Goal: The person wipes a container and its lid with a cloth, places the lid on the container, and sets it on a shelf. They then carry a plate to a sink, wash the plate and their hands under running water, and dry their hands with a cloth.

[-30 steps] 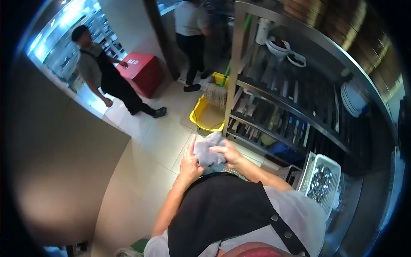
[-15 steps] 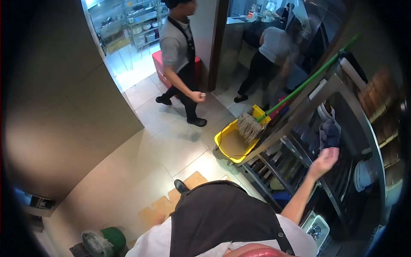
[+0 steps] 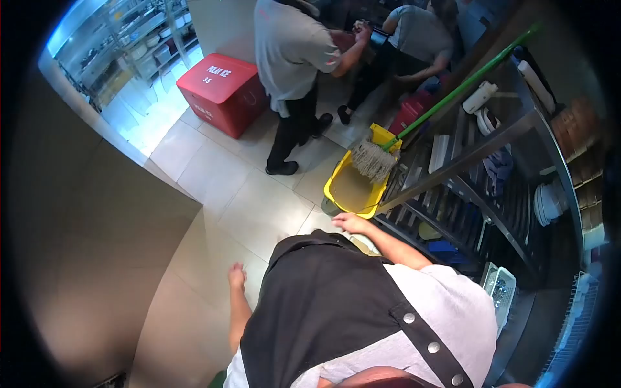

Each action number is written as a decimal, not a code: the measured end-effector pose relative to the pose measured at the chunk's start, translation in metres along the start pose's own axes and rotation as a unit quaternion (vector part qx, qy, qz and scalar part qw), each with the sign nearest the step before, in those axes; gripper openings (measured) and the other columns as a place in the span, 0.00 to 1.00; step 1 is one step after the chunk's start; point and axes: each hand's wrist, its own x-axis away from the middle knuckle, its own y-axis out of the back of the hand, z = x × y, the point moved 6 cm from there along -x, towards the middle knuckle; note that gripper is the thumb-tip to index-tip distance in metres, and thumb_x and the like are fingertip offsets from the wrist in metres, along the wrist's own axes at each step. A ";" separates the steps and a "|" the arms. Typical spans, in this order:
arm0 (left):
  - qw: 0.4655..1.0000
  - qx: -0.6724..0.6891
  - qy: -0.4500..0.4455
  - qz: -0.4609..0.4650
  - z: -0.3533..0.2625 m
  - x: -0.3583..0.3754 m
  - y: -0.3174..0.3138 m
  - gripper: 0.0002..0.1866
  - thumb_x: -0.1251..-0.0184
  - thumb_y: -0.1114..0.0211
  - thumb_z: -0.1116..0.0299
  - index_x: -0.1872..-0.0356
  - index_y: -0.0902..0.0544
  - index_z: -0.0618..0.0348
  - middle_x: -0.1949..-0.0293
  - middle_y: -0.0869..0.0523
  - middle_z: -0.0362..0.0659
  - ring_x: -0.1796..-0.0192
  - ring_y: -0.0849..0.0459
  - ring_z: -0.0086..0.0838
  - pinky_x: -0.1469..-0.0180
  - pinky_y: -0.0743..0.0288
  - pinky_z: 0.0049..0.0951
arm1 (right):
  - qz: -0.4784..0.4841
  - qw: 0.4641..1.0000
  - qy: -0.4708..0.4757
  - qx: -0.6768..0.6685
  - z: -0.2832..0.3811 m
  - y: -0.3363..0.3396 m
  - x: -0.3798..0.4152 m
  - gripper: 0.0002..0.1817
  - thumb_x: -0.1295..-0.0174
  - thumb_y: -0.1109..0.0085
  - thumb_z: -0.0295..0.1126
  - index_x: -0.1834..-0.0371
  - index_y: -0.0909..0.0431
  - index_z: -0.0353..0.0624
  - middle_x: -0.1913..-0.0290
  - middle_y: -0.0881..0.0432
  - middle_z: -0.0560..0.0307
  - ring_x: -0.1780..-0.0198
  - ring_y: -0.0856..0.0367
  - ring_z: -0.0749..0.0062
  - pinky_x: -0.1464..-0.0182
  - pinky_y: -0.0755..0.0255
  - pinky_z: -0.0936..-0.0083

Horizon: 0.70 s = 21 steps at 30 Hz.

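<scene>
My right hand reaches forward in front of my dark apron, near the front end of the yellow mop bucket. Its fingers are loosely stretched and I see nothing in them. Out to the left, over the floor tiles, hangs my left hand, small and a little blurred, with its fingers loosely apart and no object visible. A string mop with a green handle rests in the bucket, tilted against the metal rack. A bluish cloth lies on the rack.
A red ice box stands by a bright doorway. A person in a grey shirt stands ahead; another person bends beyond. White bowls and a white basket are on the right. A curved wall bounds the left.
My right hand has drawn back from the rack toward the bucket's front. My left hand has come into view. The view has shifted forward, and the walking person has turned toward the back.
</scene>
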 end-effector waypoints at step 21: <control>0.965 -0.229 0.029 -0.125 -0.050 -0.074 0.096 0.19 0.23 0.39 0.59 0.48 0.14 0.67 0.59 0.11 0.59 0.53 0.11 0.46 0.49 0.19 0.39 | 0.045 0.976 -0.168 0.133 0.137 0.110 -0.518 0.20 0.35 0.36 0.42 0.47 0.14 0.41 0.68 0.19 0.51 0.68 0.18 0.68 0.73 0.23 0.65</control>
